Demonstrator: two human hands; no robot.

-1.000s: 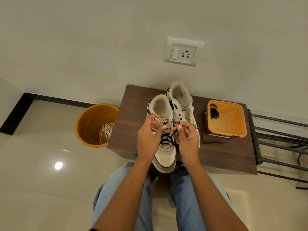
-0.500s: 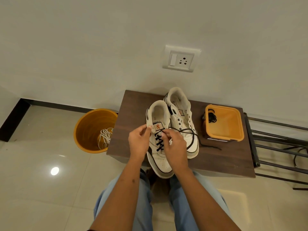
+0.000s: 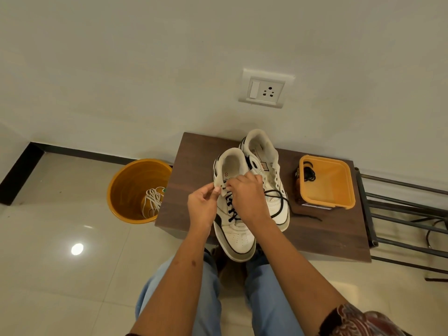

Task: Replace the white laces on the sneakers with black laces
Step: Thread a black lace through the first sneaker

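Near sneaker [image 3: 236, 229]: lying on the brown wooden table [image 3: 194, 170], its toe hanging over the front edge towards the person's knees; a black lace [image 3: 230, 206] is crossing its lower eyelets.
Left hand [image 3: 203, 206]: pinching the left eyelet flap of the near sneaker between thumb and curled fingers.
Right hand [image 3: 247, 194]: curling its fingers over the tongue and upper eyelets of the same sneaker, seemingly pinching the black lace there; the fingertips are hiding the exact grip.
Loose lace end: looping out to the right from under the right hand, lying across the far sneaker [image 3: 263, 161] and trailing onto the table.
Far sneaker: sitting just beside the near one, touching it, with no lace in its eyelets.
Orange tray [image 3: 339, 202]: standing on the table to the right of the shoes, holding a coiled black lace [image 3: 309, 174] in its back left corner.
Orange bucket [image 3: 126, 187]: standing on the floor left of the table, holding the white laces [image 3: 151, 204].
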